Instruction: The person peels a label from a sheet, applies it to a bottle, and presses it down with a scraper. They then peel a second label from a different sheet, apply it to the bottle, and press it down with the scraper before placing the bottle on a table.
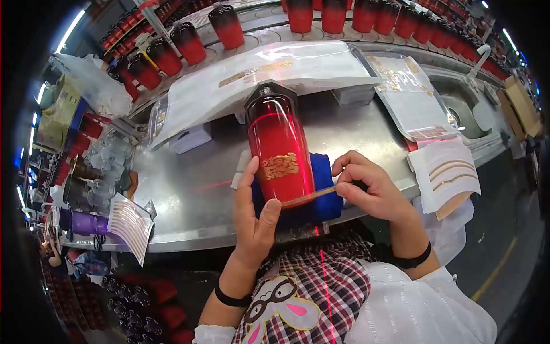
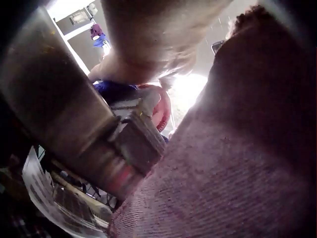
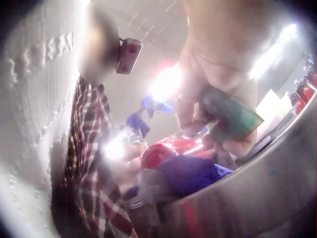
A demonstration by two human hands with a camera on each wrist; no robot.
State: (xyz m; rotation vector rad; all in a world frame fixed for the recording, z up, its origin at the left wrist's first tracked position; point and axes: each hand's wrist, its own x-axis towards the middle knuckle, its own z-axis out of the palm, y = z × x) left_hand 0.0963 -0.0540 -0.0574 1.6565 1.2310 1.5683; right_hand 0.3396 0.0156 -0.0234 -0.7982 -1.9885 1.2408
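Observation:
A glossy red bottle (image 1: pixel 275 135), darkening to black at its shoulder, lies on a blue cloth (image 1: pixel 323 178) with its base toward me. A gold emblem (image 1: pixel 279 166) shows on its upper side. My left hand (image 1: pixel 252 221) holds the bottle near the base, fingers along its left side and thumb at the end of a thin gold strip (image 1: pixel 312 196). That strip runs across the base end to my right hand (image 1: pixel 369 186), which pinches its other end between thumb and finger. In the right wrist view, a flat dark-and-green piece (image 3: pixel 233 116) sits in the right hand.
White sheets with gold decals (image 1: pixel 269 66) lie behind the bottle. Curved gold strips on paper (image 1: pixel 450 169) are at the right, more strips on a sheet (image 1: pixel 130 221) at the left. Red bottles (image 1: pixel 226 28) line the back conveyor. A sink (image 1: pixel 458 106) stands far right.

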